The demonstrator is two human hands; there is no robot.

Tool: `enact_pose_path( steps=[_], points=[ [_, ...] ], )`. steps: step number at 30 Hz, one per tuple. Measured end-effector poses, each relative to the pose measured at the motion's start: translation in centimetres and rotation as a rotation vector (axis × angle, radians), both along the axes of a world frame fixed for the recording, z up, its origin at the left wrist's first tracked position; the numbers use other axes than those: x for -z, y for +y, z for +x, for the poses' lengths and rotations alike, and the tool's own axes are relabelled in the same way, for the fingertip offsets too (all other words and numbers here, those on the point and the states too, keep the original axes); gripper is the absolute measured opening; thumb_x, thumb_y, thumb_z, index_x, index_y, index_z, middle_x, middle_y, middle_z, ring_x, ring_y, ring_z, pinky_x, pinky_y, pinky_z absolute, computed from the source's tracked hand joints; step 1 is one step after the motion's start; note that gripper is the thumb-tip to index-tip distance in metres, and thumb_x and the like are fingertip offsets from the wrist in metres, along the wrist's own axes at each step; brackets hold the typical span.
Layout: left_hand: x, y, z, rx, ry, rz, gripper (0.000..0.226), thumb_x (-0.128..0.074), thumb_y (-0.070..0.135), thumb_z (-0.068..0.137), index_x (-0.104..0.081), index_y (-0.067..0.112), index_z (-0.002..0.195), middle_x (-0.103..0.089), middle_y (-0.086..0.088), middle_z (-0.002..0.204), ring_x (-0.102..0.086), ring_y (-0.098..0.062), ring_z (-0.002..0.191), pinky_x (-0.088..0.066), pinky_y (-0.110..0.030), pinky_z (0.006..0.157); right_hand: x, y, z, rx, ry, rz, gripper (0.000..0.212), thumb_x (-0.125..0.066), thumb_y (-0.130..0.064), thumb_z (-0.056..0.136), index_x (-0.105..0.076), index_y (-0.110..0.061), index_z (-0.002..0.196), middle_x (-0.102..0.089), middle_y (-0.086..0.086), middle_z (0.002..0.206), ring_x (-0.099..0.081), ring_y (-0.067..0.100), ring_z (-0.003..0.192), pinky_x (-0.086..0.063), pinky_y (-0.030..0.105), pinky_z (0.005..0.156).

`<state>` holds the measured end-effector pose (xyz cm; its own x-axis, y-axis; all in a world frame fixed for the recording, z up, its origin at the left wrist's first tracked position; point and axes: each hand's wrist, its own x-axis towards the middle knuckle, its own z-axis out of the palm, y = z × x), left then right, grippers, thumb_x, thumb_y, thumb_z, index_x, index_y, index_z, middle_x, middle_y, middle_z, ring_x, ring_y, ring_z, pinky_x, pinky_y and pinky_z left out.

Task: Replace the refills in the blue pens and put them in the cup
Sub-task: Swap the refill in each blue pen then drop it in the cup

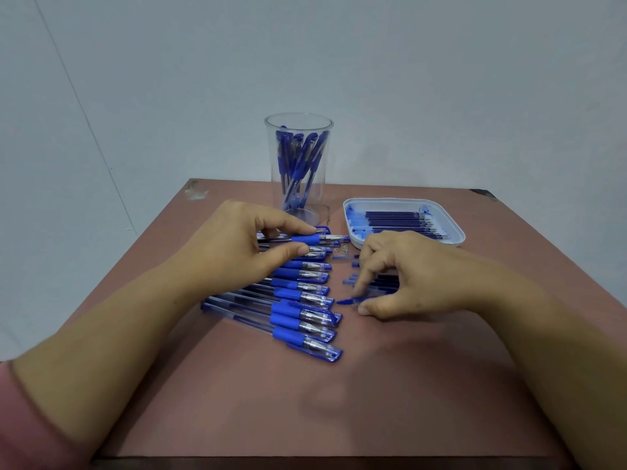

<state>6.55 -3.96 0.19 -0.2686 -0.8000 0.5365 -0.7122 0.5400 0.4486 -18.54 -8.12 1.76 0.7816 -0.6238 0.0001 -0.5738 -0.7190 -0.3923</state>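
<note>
**Blue pens in a row, both hands pinching**

L hand (237, 239) reaches over the far end of the pen row (302, 310). Index finger and thumb pinch one pen (305, 238) at its blue grip, tip pointing right. The rest of the row lies side by side on the table, w/ clear barrels and blue grips, running toward the near edge. The L forearm crosses over their back ends.

R hand (403, 276) is just right of the row, fingers curled down. Thumb and index tip pinch a thin blue piece (349, 301) at table level; can't tell if it's a refill or some other pen part. Loose refills (386, 283) lie under that hand, mostly hidden by fingers. A few tiny bits (341, 247) sit btwn the row and the tray.

Cup (298, 164) is clear and upright at the far side behind the L hand, w/ several blue pens leaning inside. White tray (454, 228) sits right of the cup, holding dark blue refills (397, 220) laid parallel, w/ ink smears on its floor.

Table (339, 401) is reddish-brown and matte, chipped at the far corners. Wall (407, 79) behind is plain pale grey. Pink sleeve (20, 418) shows at bottom left.
</note>
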Motion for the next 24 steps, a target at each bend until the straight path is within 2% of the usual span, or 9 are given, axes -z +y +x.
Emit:
enact_pose_path(
  steps=[5, 7, 10, 14, 17, 21, 24],
  points=[
    [0.0, 0.0, 0.0, -0.005, 0.014, 0.001, 0.024, -0.068, 0.045, 0.076, -0.064, 0.054, 0.097, -0.065, 0.038, 0.084, -0.065, 0.002, 0.079, -0.044, -0.007, 0.066, -0.3, -0.4, -0.4, 0.116, -0.142, -0.003, 0.012, -0.077, -0.033, 0.077, -0.069, -0.035, 0.084, -0.066, -0.017, 0.085, -0.06, 0.0, 0.083, -0.05, 0.021, 0.076],
    [0.0, 0.0, 0.0, -0.004, 0.013, -0.001, 0.025, -0.07, 0.043, 0.076, -0.064, 0.053, 0.098, -0.064, 0.04, 0.082, -0.064, 0.005, 0.079, -0.043, -0.005, 0.066, -0.4, -0.9, -0.8, 0.18, -0.239, -0.011, 0.013, -0.076, -0.032, 0.078, -0.066, -0.038, 0.083, -0.066, -0.013, 0.081, -0.059, 0.005, 0.077, -0.051, 0.023, 0.073],
    [0.0, 0.0, 0.0, 0.001, 0.002, 0.005, 0.025, -0.07, 0.041, 0.077, -0.064, 0.051, 0.1, -0.06, 0.045, 0.079, -0.062, 0.011, 0.078, -0.04, -0.002, 0.065, -0.4, -1.5, -1.1, 0.207, -0.337, -0.056, 0.009, -0.072, -0.039, 0.078, -0.066, -0.039, 0.085, -0.066, -0.013, 0.083, -0.059, 0.007, 0.079, -0.051, 0.024, 0.075],
    [0.0, 0.2, -0.2, -0.002, 0.005, 0.006, 0.025, -0.073, 0.037, 0.077, -0.066, 0.046, 0.1, -0.058, 0.046, 0.075, -0.059, 0.015, 0.07, -0.038, -0.001, 0.063, -0.3, -1.3, -0.7, 0.167, -0.401, -0.069, 0.01, -0.072, -0.037, 0.081, -0.066, -0.039, 0.089, -0.068, -0.016, 0.088, -0.061, 0.007, 0.085, -0.05, 0.023, 0.083],
    [0.1, 0.2, -0.3, -0.008, 0.0, 0.015, 0.024, -0.072, 0.039, 0.078, -0.067, 0.049, 0.099, -0.059, 0.045, 0.076, -0.061, 0.013, 0.076, -0.04, -0.002, 0.067, -0.1, -1.0, -0.1, 0.121, -0.412, -0.055, 0.014, -0.073, -0.032, 0.081, -0.065, -0.041, 0.089, -0.067, -0.024, 0.092, -0.063, 0.004, 0.087, -0.048, 0.017, 0.084],
    [0.4, 0.3, -0.6, -0.015, -0.005, 0.031, 0.024, -0.077, 0.03, 0.078, -0.074, 0.035, 0.101, -0.059, 0.043, 0.073, -0.059, 0.018, 0.072, -0.039, -0.001, 0.066, 0.4, -0.8, 0.7, 0.11, -0.419, -0.068, 0.014, -0.074, -0.032, 0.081, -0.07, -0.034, 0.094, -0.069, -0.011, 0.088, -0.063, 0.009, 0.084, -0.05, 0.023, 0.079],
    [0.5, 0.4, -1.0, -0.016, 0.021, 0.044, 0.024, -0.075, 0.037, 0.077, -0.075, 0.035, 0.101, -0.065, 0.034, 0.073, -0.061, 0.013, 0.068, -0.041, -0.003, 0.063, 0.8, -0.6, 1.3, 0.125, -0.456, -0.057, 0.016, -0.075, -0.03, 0.08, -0.071, -0.031, 0.095, -0.07, -0.01, 0.088, -0.063, 0.008, 0.084, -0.051, 0.022, 0.079]
  ],
)
